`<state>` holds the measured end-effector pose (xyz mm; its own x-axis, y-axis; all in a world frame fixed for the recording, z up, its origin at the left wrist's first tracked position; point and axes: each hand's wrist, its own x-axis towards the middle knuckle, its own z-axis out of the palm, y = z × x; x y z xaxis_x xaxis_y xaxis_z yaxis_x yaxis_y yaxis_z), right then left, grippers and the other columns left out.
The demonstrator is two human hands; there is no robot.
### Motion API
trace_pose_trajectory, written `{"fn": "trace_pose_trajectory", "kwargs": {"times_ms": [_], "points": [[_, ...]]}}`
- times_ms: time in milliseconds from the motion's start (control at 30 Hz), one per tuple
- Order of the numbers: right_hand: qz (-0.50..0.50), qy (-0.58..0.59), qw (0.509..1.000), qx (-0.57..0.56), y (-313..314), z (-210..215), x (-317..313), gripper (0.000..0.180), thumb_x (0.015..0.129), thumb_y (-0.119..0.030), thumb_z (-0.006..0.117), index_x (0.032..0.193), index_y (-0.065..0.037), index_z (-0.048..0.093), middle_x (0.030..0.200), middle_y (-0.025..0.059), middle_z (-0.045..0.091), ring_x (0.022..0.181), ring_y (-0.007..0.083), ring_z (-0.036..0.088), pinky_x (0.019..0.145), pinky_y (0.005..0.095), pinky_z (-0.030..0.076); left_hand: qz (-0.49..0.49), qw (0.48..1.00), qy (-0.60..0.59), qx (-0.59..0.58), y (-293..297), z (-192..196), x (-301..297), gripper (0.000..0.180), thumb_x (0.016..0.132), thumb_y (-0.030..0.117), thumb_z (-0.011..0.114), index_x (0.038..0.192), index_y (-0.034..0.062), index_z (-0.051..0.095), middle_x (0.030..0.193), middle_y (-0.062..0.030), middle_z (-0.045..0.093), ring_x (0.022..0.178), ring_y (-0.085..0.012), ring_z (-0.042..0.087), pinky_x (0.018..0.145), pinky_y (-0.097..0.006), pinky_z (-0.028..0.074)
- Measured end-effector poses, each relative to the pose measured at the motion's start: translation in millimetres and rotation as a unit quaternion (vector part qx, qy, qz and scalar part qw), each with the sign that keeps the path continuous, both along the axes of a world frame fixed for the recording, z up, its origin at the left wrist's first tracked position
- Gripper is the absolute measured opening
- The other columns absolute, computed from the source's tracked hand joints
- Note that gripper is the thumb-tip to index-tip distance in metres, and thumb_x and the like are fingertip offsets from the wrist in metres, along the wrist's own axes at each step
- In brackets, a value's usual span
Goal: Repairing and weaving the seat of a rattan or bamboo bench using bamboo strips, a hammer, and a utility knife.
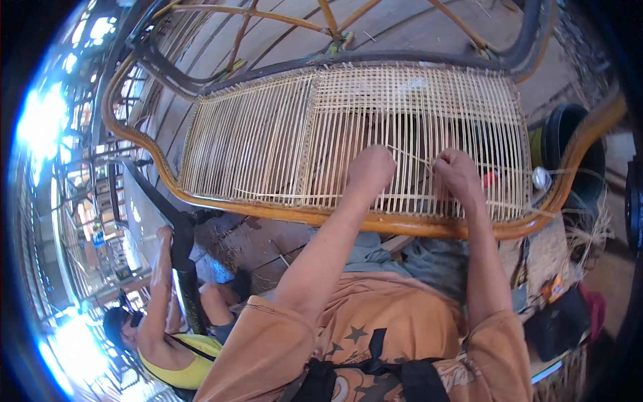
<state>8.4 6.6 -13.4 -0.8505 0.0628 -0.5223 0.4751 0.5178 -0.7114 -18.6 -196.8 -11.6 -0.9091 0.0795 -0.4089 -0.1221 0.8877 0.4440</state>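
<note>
- Woven rattan panel (281,141) spans the upper middle of the view, set in a curved orange-brown wooden frame (315,216); thin pale canes run close together, with darker gaps on the right half.
- Loose cane strand (410,156) runs slantwise between the two hands, just above the panel's lower edge.
- Dark bent tubing (375,59) borders the panel's far side; bare bamboo struts (281,20) stand beyond it on a plank floor.
- Black bucket (569,144) sits just past the frame's right end; a small white object (541,178) and a small red one (489,179) lie near the right hand.
- Dry fibre bundle (589,234) hangs off the right side.
- Another person in a yellow top (181,362) sits low left, one arm raised on a black post (184,268).
- Left hand (370,169) is closed in a fist against the canes, forearm reaching up from an orange sleeve; what it grips I cannot tell.
- Right hand (457,171) is curled tight, fingers pinching the strand's end, wrist bent inward.
</note>
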Motion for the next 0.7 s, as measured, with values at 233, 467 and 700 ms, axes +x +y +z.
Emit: {"fn": "trace_pose_trajectory", "kwargs": {"times_ms": [233, 467, 700], "points": [[-0.023, 0.028, 0.995, -0.091, 15.1, -10.4, 3.6, 0.017, 0.085, -0.014, 0.062, 0.078, 0.000, 0.061, 0.064, -0.0003, 0.054, 0.058, 0.0068, 0.050, 0.053, 0.0258, 0.042, 0.070, 0.989, -0.079, 0.105, -3.4, 6.6, -8.3, 0.018, 0.080, 0.012, 0.056, 0.066, 0.0007, 0.060, 0.052, -0.0048, 0.053, 0.045, -0.0110, 0.046, 0.046, -0.031, 0.039], [-0.038, -0.003, 0.991, -0.126, 6.9, 2.3, 4.1, 0.015, 0.086, -0.014, 0.061, 0.080, 0.000, 0.061, 0.065, 0.0010, 0.055, 0.059, 0.0082, 0.050, 0.054, 0.0269, 0.042, 0.082, 0.989, -0.073, 0.103, -2.7, 18.0, -2.5, 0.020, 0.081, 0.015, 0.055, 0.071, -0.0003, 0.063, 0.058, -0.0103, 0.059, 0.055, -0.0178, 0.058, 0.054, -0.034, 0.046], [0.015, 0.096, 0.995, -0.038, -0.7, -7.5, 3.7, 0.019, 0.087, -0.018, 0.061, 0.083, 0.001, 0.062, 0.066, 0.0042, 0.056, 0.061, 0.0121, 0.051, 0.058, 0.0289, 0.043, -0.020, 0.995, 0.062, -0.070, -2.6, 7.2, 6.5, 0.019, 0.082, 0.015, 0.055, 0.081, 0.0017, 0.068, 0.079, -0.0202, 0.066, 0.075, -0.0355, 0.064, 0.071, -0.047, 0.051]]}}
